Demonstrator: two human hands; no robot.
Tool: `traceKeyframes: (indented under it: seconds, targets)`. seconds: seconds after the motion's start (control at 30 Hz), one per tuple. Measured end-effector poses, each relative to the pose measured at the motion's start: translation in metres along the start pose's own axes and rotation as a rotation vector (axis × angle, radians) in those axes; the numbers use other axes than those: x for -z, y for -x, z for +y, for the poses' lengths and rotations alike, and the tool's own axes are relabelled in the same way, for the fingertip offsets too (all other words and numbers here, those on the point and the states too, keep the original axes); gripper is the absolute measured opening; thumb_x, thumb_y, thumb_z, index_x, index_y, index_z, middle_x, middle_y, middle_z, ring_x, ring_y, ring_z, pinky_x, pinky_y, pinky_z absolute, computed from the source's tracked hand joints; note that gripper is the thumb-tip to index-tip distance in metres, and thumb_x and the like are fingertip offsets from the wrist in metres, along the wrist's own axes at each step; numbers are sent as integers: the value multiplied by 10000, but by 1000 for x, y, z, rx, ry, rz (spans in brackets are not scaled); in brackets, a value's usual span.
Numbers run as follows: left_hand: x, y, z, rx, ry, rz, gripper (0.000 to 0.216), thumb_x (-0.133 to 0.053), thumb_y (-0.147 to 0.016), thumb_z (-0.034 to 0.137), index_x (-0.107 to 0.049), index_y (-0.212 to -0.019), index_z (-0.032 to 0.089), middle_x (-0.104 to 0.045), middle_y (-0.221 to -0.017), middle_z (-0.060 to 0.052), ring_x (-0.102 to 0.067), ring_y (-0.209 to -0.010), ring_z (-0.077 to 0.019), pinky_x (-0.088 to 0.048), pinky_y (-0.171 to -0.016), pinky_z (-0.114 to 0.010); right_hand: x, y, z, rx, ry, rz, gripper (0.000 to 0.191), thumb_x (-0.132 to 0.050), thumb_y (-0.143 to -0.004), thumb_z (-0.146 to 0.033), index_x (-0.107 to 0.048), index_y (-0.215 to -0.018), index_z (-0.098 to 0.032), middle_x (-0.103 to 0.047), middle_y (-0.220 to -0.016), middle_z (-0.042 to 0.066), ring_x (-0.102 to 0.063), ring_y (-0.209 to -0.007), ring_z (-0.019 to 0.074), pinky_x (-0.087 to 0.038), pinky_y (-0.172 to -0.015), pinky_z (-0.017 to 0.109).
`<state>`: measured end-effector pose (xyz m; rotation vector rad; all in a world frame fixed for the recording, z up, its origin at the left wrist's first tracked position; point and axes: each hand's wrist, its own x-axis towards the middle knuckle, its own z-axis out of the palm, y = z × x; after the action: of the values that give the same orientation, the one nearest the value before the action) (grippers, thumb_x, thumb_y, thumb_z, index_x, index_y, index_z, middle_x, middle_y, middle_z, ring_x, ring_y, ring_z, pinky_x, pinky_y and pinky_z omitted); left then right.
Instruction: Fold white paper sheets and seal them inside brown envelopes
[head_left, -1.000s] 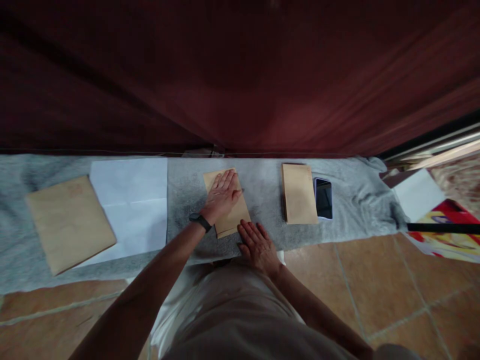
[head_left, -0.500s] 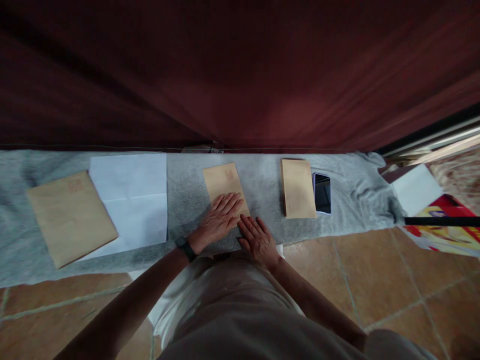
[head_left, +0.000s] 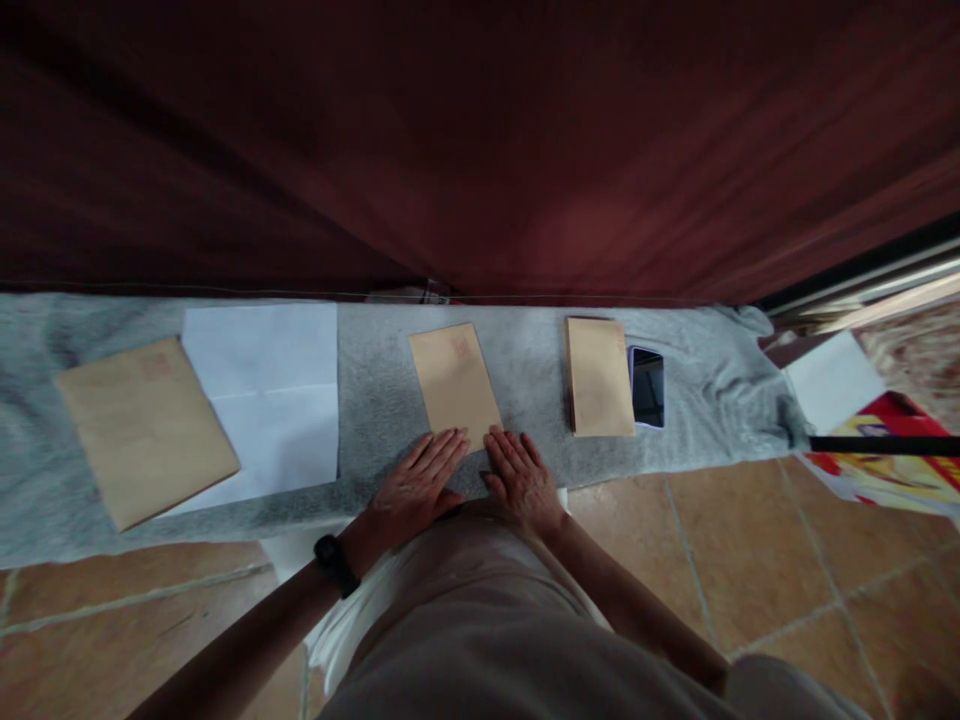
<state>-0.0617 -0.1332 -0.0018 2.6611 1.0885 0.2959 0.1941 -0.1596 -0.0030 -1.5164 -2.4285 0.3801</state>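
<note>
A small brown envelope (head_left: 454,381) lies flat on the grey cloth (head_left: 375,400) in front of me. My left hand (head_left: 411,490) rests flat and open on the cloth, fingertips at the envelope's near edge. Just to the right of it, my right hand (head_left: 520,478) also lies flat with fingers spread, fingertips touching the near right corner of the envelope. A black band sits on my left wrist. Neither hand holds anything.
A large brown envelope (head_left: 146,428) overlaps a white sheet (head_left: 270,390) at the left. A stack of small brown envelopes (head_left: 598,376) and a phone (head_left: 647,386) lie at the right. A dark red curtain (head_left: 480,150) hangs behind. Papers and tiled floor lie farther right.
My left hand has slid back along the small envelope from its far end to its near edge. My right hand has stayed almost in place.
</note>
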Motion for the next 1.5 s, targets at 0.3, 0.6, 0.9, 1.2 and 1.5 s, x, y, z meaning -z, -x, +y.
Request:
traceKeyframes:
  seconds: [0.3, 0.6, 0.9, 1.2, 1.5]
  targets:
    - [-2, 14, -7, -18, -40, 12, 775, -435, -1030, 587, -299, -1644, 136, -359, -1675, -136, -320, -1570, -278, -146, -1328, -453, 1, -1, -5, -23, 0, 26, 618, -480, -1077, -321, -304, -1640, -139, -411, -1652, 139, -379, -1542, 273, -293, -1290, 540]
    - [-2, 13, -7, -4, -46, -12, 764, -440, -1025, 584, -330, -1635, 138, -361, -1673, -140, -337, -1562, -283, -171, -1324, -450, -18, -10, -35, 31, -46, 10, 603, -538, -1058, -330, -376, -1612, -154, -427, -1648, 102, -383, -1541, 244, -312, -1295, 480]
    - [0, 15, -13, -70, -104, 43, 772, -442, -1033, 572, -314, -1635, 107, -376, -1665, -148, -343, -1559, -281, -151, -1320, -432, -2, 3, -5, -39, 0, 31, 606, -463, -1079, -295, -300, -1645, -152, -395, -1662, 114, -375, -1545, 259, -300, -1288, 507]
    - [-6, 21, -15, -56, -132, 65, 710, -484, -1027, 530, -379, -1613, 144, -407, -1652, -129, -376, -1543, -285, -174, -1310, -453, -7, -8, -25, -6, -21, 49, 544, -465, -1076, -312, -420, -1586, -129, -427, -1648, 115, -348, -1557, 262, -297, -1293, 503]
    - [-8, 26, -13, -6, -89, 95, 698, -539, -1021, 450, -333, -1636, 194, -412, -1651, -100, -385, -1538, -272, -190, -1311, -448, -12, -5, -24, -44, -30, 64, 547, -447, -1083, -289, -379, -1610, -158, -434, -1646, 100, -385, -1538, 233, -283, -1293, 469]
